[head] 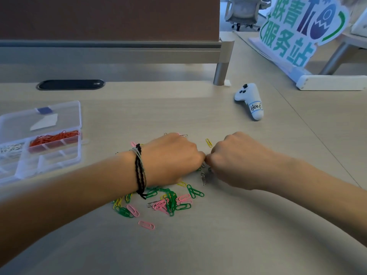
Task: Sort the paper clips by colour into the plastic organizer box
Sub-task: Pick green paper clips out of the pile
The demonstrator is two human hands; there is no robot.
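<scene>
Paper clips [168, 201], green, pink, yellow and silver, lie in a loose pile mid-desk [258, 225], long axes pointing every way. Left hand [170, 157] and right hand [236, 157] meet knuckle to knuckle over them, fingers curled; contents not visible. Plastic organizer box [65, 155] sits at the left edge, lid open, red clips [53, 138] in one compartment.

Both the left hand [174, 155] and the right hand [236, 155] curl knuckles-up, hiding their fingertips (whatever they pinch cannot be told). The plastic organizer box [59, 155] runs off the left edge, and the left hand covers some paper clips [168, 199].
</scene>
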